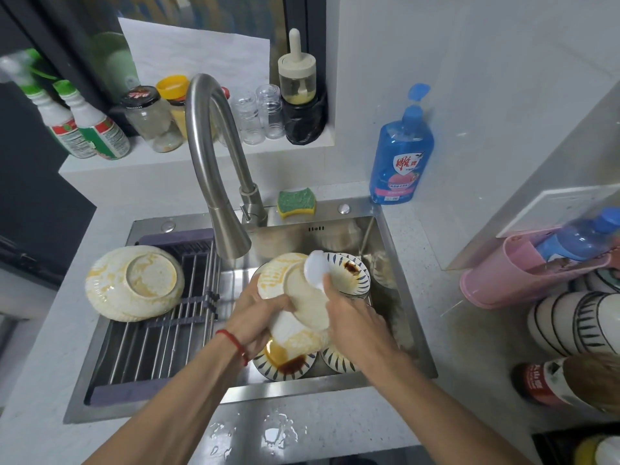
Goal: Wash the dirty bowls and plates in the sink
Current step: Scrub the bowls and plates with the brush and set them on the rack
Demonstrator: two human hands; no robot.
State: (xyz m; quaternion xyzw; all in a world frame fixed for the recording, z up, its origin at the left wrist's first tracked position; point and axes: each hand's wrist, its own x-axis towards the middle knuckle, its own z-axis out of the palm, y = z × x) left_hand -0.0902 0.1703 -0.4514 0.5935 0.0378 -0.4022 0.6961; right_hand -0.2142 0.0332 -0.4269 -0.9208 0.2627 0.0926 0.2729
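Here a pale speckled countertop (446,330) wraps a steel sink (396,263), with white wall behind and a window ledge (214,152) toward twelve o'clock. On that ledge stand two spray bottles (80,125), a glass jar (151,119), a yellow-lidded jar (174,95), small clear jars (258,112) and an oil dispenser (297,75). A curved faucet (214,162) arcs over the basin; a green and yellow sponge (297,203) lies on the sink rim beside it, and a blue dish soap bottle (401,152) stands at one o'clock. At nine o'clock a drying rack (161,337) spans the sink, bearing an upturned cream bowl (134,283). In the basin centre, the left hand (258,313) grips a cream bowl (295,293) by its edge, fingers curled round it, while the right hand (352,317) holds a white cloth (317,268) against it. Beneath lie blue-striped plates (352,273) smeared with brown sauce, one (285,364) at six o'clock. At three o'clock a pink holder (503,273) contains a blue bottle (583,236).
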